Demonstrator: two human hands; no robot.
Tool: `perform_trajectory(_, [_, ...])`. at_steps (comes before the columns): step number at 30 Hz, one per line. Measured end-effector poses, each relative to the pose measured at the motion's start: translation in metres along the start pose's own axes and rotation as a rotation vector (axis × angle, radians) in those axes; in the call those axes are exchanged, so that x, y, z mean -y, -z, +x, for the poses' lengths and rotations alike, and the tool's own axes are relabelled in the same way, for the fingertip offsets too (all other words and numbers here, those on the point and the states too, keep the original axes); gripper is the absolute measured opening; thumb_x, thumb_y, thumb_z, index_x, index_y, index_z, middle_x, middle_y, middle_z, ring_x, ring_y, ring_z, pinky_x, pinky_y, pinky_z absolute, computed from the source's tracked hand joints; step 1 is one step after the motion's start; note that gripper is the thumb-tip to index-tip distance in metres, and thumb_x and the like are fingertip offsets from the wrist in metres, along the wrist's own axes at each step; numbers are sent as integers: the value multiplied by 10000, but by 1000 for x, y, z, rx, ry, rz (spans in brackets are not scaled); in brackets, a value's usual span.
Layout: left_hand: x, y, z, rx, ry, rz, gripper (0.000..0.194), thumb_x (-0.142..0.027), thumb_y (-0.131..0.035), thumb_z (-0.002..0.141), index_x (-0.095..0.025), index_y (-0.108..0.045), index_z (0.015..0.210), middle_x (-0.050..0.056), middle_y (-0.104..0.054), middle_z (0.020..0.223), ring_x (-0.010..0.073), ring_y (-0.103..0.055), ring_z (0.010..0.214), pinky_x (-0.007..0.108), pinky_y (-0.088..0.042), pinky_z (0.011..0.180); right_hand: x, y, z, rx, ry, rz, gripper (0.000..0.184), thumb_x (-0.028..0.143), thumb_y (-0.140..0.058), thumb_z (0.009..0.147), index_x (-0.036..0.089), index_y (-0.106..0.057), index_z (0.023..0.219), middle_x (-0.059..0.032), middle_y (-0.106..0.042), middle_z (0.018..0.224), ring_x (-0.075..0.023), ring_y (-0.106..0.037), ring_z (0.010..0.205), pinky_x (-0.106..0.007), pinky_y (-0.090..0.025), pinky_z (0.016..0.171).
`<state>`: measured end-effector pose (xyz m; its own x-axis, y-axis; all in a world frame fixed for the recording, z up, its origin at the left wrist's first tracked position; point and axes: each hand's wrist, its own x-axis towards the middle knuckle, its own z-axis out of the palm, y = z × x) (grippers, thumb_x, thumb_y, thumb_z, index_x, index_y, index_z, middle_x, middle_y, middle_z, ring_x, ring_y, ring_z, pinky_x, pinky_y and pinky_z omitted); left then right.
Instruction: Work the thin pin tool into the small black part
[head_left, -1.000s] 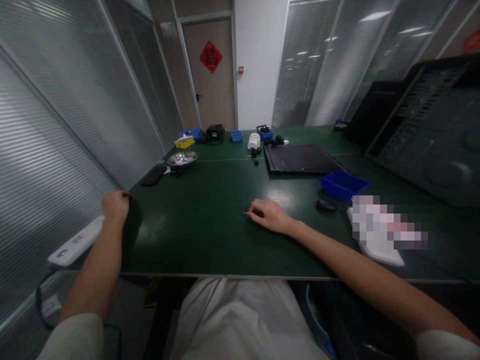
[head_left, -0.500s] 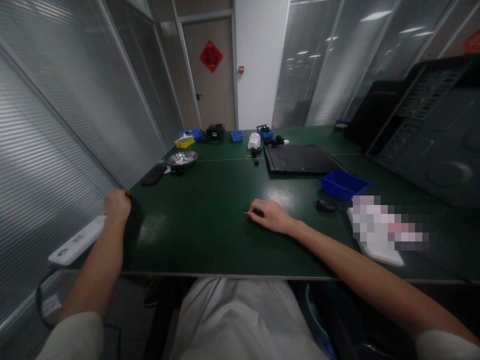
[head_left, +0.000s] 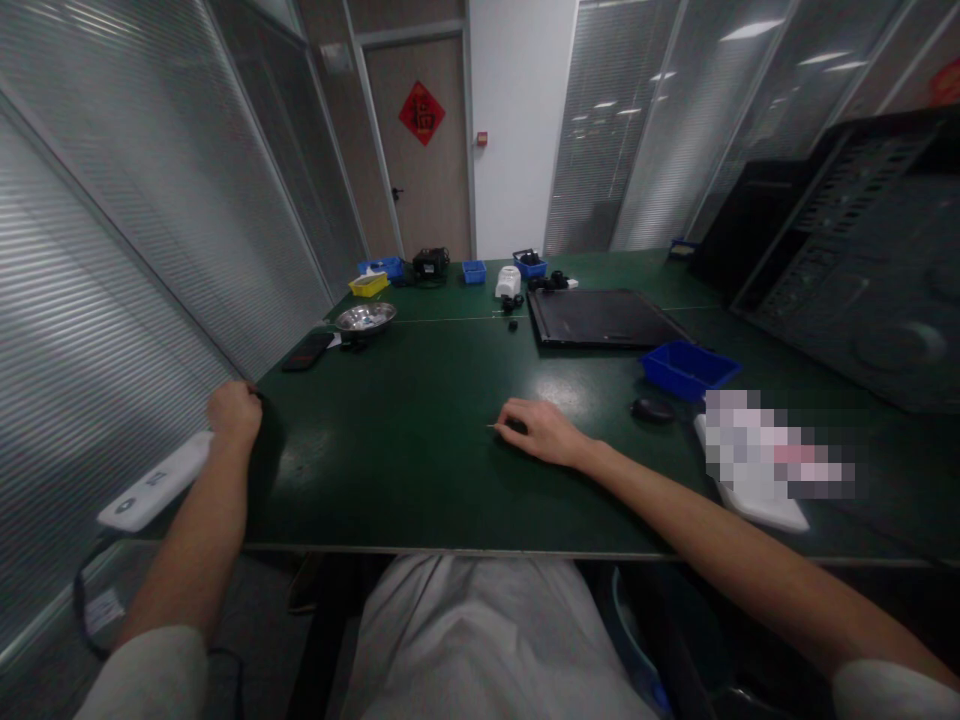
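Observation:
My right hand (head_left: 544, 432) rests low over the middle of the green table (head_left: 420, 470). Its thumb and fingers are pinched together, and a thin, pale, pin-like tip (head_left: 490, 426) sticks out to the left between them. The rest of that piece is hidden, so its kind is unclear. At the table's left edge, my left hand (head_left: 235, 408) is closed in a fist. Something dark shows by its fingers, too small to name. Just below this hand lies a white power strip (head_left: 154, 485).
A computer mouse (head_left: 652, 410), a blue tray (head_left: 690, 370) and a closed black laptop (head_left: 611, 320) lie to the right. Far right stands a large black computer case (head_left: 870, 270). A metal bowl (head_left: 366, 318) and a phone (head_left: 309, 352) sit back left.

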<state>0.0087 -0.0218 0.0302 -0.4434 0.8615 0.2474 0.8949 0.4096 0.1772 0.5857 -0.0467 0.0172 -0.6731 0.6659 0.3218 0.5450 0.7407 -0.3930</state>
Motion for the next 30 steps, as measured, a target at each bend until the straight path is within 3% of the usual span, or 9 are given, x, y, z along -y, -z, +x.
perform_trajectory(7, [-1, -2, 2, -84, 62, 133, 381, -221, -487, 953, -5, -738, 1141, 218, -670, 1054, 295, -595, 993, 351, -431, 838, 0, 1, 0, -2, -1, 3, 161, 337, -571, 1012, 214, -674, 1006, -32, -693, 977, -156, -629, 796, -273, -429, 717])
perform_trajectory(14, [-2, 1, 8, -41, 146, 153, 364, -219, -528, 932, -29, -745, 1154, 245, -683, 1085, 309, -630, 953, 347, -433, 750, 1, 1, 1, -1, 1, -1, 175, 347, -564, 1017, 210, -672, 1010, -36, -695, 981, -156, -629, 793, -271, -430, 714])
perform_trajectory(20, [-17, 6, 4, -88, 52, 169, 381, -240, -483, 981, -70, -753, 1190, 238, -693, 1115, 340, -621, 1035, 413, -436, 853, 1, 0, 0, -5, 8, 8, 157, 332, -573, 1011, 213, -675, 1006, -33, -691, 968, -156, -629, 793, -271, -426, 721])
perform_trajectory(24, [-76, 14, -17, -162, -232, 24, 364, -305, -489, 1008, -148, -774, 1171, 175, -705, 1178, 343, -615, 1108, 430, -442, 928, -2, -3, 0, -18, 14, -4, 142, 323, -584, 1001, 214, -675, 997, -32, -692, 971, -156, -630, 792, -273, -423, 722])
perform_trajectory(27, [-144, 18, -57, -18, -543, -208, 285, -336, -556, 990, -232, -786, 1123, 85, -712, 1206, 295, -632, 1117, 398, -478, 935, -3, -3, 0, -23, 12, -6, 138, 323, -585, 1001, 216, -672, 994, -31, -693, 974, -159, -633, 799, -274, -428, 726])
perform_trajectory(30, [-209, 13, -111, 181, -882, -409, 270, -364, -567, 1000, -270, -777, 1142, 87, -715, 1164, 265, -661, 1021, 396, -517, 864, -2, -3, 0, -18, 4, -2, 140, 326, -582, 1004, 215, -667, 997, -32, -694, 974, -158, -637, 801, -271, -431, 727])
